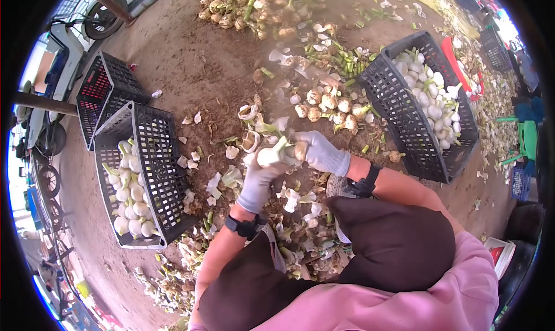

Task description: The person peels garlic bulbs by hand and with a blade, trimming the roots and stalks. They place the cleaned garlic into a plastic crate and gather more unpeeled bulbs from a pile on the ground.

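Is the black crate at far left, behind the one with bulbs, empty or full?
Empty: the far crate shows only bare mesh inside; the near crate beside it holds white bulbs.

dirt ground (191, 59) everywhere, littered with pale peels (231, 175). on the left there's a black crate (156, 157) tipped up, with peeled white bulbs (130, 198) in it, and just behind it an empty black crate (95, 94). over on the right a bigger dark crate (393, 111) holds more white bulbs (433, 106), with something red (454, 56) along its far side. a small heap of unpeeled bulbs (329, 106) sits between the crates, a larger pile (243, 7) lies at the top, and cut green stems (341, 59) are in between. a scooter (63, 48) is parked top left.
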Available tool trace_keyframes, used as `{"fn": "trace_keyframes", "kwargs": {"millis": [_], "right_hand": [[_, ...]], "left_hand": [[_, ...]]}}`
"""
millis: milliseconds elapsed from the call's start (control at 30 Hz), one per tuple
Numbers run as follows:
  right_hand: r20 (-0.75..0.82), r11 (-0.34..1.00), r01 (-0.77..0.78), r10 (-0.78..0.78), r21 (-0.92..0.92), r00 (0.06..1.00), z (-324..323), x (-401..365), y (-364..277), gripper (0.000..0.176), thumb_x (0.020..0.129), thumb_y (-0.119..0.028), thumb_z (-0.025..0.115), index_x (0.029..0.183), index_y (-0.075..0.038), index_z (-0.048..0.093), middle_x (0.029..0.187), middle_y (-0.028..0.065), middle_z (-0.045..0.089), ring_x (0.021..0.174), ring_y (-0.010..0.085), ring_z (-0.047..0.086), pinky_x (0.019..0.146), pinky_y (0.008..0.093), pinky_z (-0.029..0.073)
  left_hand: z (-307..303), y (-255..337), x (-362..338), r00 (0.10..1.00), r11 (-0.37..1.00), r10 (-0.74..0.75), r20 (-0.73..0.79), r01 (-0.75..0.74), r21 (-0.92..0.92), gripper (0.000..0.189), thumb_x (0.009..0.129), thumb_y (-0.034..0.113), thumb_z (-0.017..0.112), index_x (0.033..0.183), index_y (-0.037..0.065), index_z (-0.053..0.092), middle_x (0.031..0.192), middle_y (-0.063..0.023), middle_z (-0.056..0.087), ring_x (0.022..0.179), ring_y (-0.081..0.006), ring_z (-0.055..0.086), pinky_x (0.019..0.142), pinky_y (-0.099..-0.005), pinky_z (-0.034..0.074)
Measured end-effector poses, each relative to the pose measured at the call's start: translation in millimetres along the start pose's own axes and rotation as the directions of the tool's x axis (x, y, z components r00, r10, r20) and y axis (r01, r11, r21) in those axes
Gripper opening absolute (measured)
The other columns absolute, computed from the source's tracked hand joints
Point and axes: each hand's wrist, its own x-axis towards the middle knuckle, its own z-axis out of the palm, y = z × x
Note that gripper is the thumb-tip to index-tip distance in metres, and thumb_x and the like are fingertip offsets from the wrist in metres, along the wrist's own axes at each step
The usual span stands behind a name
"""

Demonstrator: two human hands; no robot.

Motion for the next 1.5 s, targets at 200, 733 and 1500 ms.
{"fn": "trace_keyframes", "kwargs": {"millis": [200, 733, 1500], "right_hand": [[0.252, 0.646, -0.403, 0.318, 0.648, 0.914, 9, -16, -4, 0.02, 0.097, -0.01, 0.055, 0.109, 0.003, 0.063, 0.094, 0.004, 0.067, 0.08, 0.0108, 0.063, 0.066, 0.028, 0.054], [-0.058, 0.626, -0.016, -0.048, -0.78, 0.997, -37, 31, -8, 0.018, 0.081, -0.012, 0.065, 0.098, -0.008, 0.068, 0.091, 0.0114, 0.067, 0.083, 0.0248, 0.066, 0.077, 0.0368, 0.055], [-0.593, 0.644, -0.151, -0.555, -0.75, 0.584, -169, -111, -143, 0.05, 0.083, -0.006, 0.066, 0.13, -0.006, 0.049, 0.114, 0.0192, 0.058, 0.101, 0.0307, 0.062, 0.084, 0.0365, 0.054]], "left_hand": [[-12, 9, -3, 0.751, 0.338, 0.66, -0.024, -0.268, 0.902, 0.062, 0.078, 0.019, 0.074, 0.129, 0.0, 0.045, 0.094, -0.0114, 0.063, 0.073, -0.0247, 0.062, 0.069, -0.0357, 0.051], [-17, 23, -12, 0.835, 0.763, 0.544, 0.086, -0.535, 0.363, 0.021, 0.075, -0.011, 0.051, 0.089, 0.001, 0.06, 0.089, -0.0083, 0.066, 0.075, -0.0121, 0.06, 0.066, -0.0232, 0.048], [-14, -7, 1, 0.952, 0.966, 0.191, -0.237, -0.139, 0.22, 0.036, 0.085, -0.001, 0.051, 0.121, -0.001, 0.05, 0.099, -0.0091, 0.06, 0.078, -0.015, 0.064, 0.068, -0.0262, 0.053]]}}
